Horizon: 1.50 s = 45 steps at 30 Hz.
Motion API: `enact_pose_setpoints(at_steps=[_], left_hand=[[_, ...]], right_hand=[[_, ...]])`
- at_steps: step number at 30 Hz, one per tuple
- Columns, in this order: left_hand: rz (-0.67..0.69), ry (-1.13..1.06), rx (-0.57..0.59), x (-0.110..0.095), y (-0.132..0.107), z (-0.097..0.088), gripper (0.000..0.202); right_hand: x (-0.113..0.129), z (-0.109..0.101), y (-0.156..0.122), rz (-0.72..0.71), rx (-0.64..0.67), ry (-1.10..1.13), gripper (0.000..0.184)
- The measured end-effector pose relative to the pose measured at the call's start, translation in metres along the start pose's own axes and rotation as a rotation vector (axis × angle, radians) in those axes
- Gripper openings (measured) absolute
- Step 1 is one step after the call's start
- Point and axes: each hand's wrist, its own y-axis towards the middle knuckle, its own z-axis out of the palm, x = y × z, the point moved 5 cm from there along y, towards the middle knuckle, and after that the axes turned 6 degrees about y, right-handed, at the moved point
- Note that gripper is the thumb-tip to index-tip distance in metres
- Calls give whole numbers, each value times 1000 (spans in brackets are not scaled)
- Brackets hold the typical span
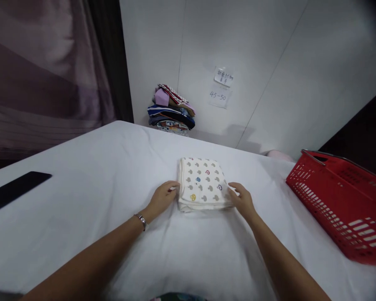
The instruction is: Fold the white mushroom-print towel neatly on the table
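A folded white cloth (203, 179) with a print of grey, red, blue, purple and yellow mushrooms lies flat in front of me as a neat, thick square. My left hand (163, 198) is at its left edge, fingertips and thumb against the layers; a metal bracelet (141, 220) circles that wrist. On the opposite side, my right hand (242, 201) has its fingers and thumb at the right edge. Together the hands hold the cloth between them. Some fingertips are hidden by the cloth or too small to make out.
A white sheet (138, 167) covers the work surface. To the right stands a red plastic basket (341, 192). Folded fabrics (171, 110) are piled against the wall behind. A black flat object (17, 190) lies at left. Handwritten paper notes (219, 97) hang on the wall.
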Motion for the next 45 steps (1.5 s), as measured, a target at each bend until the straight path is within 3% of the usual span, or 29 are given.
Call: enact_pose_setpoints(at_steps=[2,5,9,13,20,30,34,41,45], left_hand=[[-103,-3,-27,-1,-9,-1,16],[-194,2,13,-5,-20,1,21],[-227,6,77,-12,-30,6,30],[-207,17,113,-15,-34,12,30],[-251,-84,101,-5,-28,15,31],[-351,-236,218,-3,-30,17,16],[-356,-263,254,-2,-31,18,19],[-378,-290,303,5,-30,20,24],[-374,-269,210,10,-16,13,24]], right_hand=[[33,20,-9,-217,85,8,23],[77,55,-24,-450,262,-2,21],[105,90,-30,-529,338,-94,22],[103,105,-27,-465,314,-83,19],[94,106,-30,-300,184,158,19],[102,119,-43,-446,246,18,26],[104,122,-47,-494,293,-57,26],[100,128,-49,-528,251,-116,21],[99,129,-49,-568,228,-123,21]])
